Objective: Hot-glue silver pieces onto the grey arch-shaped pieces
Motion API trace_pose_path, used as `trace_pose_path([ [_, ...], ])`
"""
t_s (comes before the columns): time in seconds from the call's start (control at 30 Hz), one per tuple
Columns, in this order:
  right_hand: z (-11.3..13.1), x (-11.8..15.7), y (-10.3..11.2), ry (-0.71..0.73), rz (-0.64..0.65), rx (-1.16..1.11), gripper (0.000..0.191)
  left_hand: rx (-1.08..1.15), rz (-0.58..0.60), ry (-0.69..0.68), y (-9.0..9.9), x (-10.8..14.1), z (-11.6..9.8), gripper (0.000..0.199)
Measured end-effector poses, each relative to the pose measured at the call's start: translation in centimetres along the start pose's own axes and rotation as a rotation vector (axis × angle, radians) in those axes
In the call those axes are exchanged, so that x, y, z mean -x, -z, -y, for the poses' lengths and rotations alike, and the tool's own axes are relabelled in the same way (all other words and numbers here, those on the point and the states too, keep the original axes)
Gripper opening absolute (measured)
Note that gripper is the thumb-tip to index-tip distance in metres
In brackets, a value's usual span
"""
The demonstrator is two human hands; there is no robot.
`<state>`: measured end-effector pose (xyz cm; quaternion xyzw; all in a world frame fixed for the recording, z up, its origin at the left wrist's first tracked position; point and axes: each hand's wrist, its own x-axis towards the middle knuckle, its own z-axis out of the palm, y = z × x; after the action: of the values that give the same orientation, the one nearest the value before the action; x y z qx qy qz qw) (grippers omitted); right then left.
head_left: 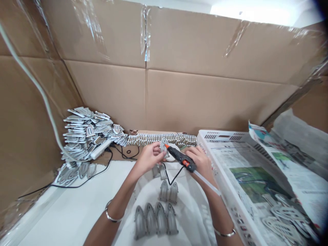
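Note:
Pinched between the fingers of my left hand (151, 158) is a small grey arched piece (163, 143), held upright. My right hand (201, 160) grips a black hot glue gun (180, 157), its orange nozzle touching or very close to that piece; I cannot tell which. A clear glue stick (207, 181) sticks out of the gun's back end. Behind the gun lies a white round thing (172, 150), partly covered. Below my hands, several translucent grey arched pieces (155, 220) stand in rows on the white surface (102, 198).
At the left is a large heap of grey-white arched pieces (84, 130), beside a white power strip (101, 149) with black cables. A long row of pieces (159, 138) lines the cardboard wall (179, 99). A white plastic crate (217, 171) with newspaper and pieces stands at the right.

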<state>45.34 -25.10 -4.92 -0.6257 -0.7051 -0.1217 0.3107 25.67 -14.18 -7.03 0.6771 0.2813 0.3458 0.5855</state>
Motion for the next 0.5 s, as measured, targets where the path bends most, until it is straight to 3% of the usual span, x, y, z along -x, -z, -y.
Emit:
trace_pose_path([
  [0.13,-1.9,0.2,0.3,-0.219,0.118,0.046,0.009,0.049,-0.024,0.062,0.4,-0.2,-0.2,0.033],
  [0.33,-4.9,0.6,-1.9,-0.723,0.524,0.377,0.036,0.074,-0.122,0.089,1.3,-0.9,0.0,0.032],
  [0.43,-5.3,0.8,-2.3,-0.776,0.658,0.405,0.035,0.012,-0.11,0.085,1.7,-1.0,-0.3,0.028],
  [0.5,-5.1,0.9,-1.9,-0.76,0.651,0.395,0.032,-0.046,-0.113,0.052,1.9,-0.9,-0.6,0.027],
])
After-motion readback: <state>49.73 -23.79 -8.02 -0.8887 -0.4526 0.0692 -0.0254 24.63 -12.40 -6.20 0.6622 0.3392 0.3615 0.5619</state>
